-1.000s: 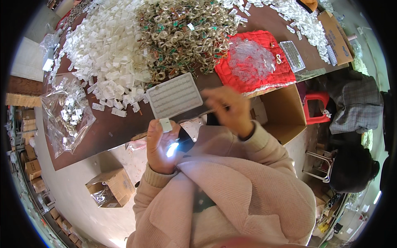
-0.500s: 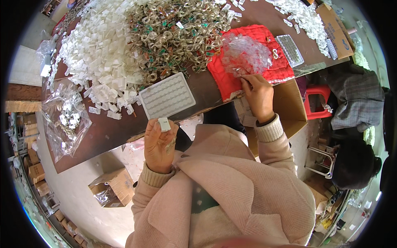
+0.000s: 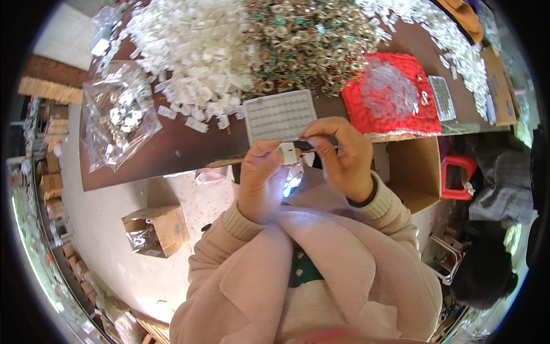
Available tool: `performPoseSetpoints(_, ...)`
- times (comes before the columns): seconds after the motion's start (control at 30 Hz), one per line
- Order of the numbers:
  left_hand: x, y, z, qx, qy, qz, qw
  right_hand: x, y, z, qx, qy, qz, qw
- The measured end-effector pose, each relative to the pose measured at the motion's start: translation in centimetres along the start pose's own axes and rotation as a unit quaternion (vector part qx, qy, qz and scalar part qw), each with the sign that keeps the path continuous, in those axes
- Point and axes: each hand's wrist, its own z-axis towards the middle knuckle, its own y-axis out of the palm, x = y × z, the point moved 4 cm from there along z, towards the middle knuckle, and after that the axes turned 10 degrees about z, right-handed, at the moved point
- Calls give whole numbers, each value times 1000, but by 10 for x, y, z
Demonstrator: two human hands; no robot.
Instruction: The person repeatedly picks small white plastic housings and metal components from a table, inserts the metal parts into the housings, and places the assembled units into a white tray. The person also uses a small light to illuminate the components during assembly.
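My left hand (image 3: pixel 258 179) is closed on a small white plastic case (image 3: pixel 288 152), held up between thumb and fingers. Below the case hangs a clear coiled strand (image 3: pixel 293 178), part of which glows bluish white. My right hand (image 3: pixel 347 156) has come close beside it, thumb and forefinger pinched at the case's upper right; what they hold is too small to make out. Just beyond both hands lies a pale tray with rows of hollows (image 3: pixel 281 113). Clear plastic pieces (image 3: pixel 391 90) are heaped on a red cloth (image 3: pixel 355 109) to the right.
White cases (image 3: pixel 197 51) and clear coiled strands (image 3: pixel 309 40) are piled across the brown table (image 3: pixel 123 163). A clear bag (image 3: pixel 123 114) lies at left, another tray (image 3: pixel 441 97) at right. Cardboard boxes (image 3: pixel 166 229) and a red stool (image 3: pixel 458 172) stand below.
My right hand has left the edge of the clear pieces and moved left to meet the white case. My left hand has risen slightly, and a light now shows beneath the case. The view has shifted.
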Motion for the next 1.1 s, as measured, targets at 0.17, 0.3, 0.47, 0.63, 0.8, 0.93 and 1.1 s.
performPoseSetpoints(0.17, 9, -12, -6, -7, 27, -83, 996, -12, 40, 7, -53, -49, -11, 997)
performPoseSetpoints(0.3, 10, -16, -6, -8, 58, -98, 993, -9, 45, 5, -57, -43, -20, 997)
performPoseSetpoints(0.47, 14, -21, -6, 8, 85, -68, 994, -10, 52, 6, -93, -68, -79, 990)
performPoseSetpoints(0.63, 17, -27, -8, 6, 77, -70, 995, -10, 52, 9, -124, 2, -53, 991)
performPoseSetpoints(0.8, 20, -39, -8, 51, 105, -43, 992, -5, 65, 13, -137, -32, -37, 989)
performPoseSetpoints(0.93, 27, -48, -9, 46, 99, -20, 994, 1, 67, 23, -193, 4, -29, 981)
performPoseSetpoints(1.1, 40, -66, -7, 48, 56, -54, 996, 25, 44, 75, -152, -20, -188, 970)
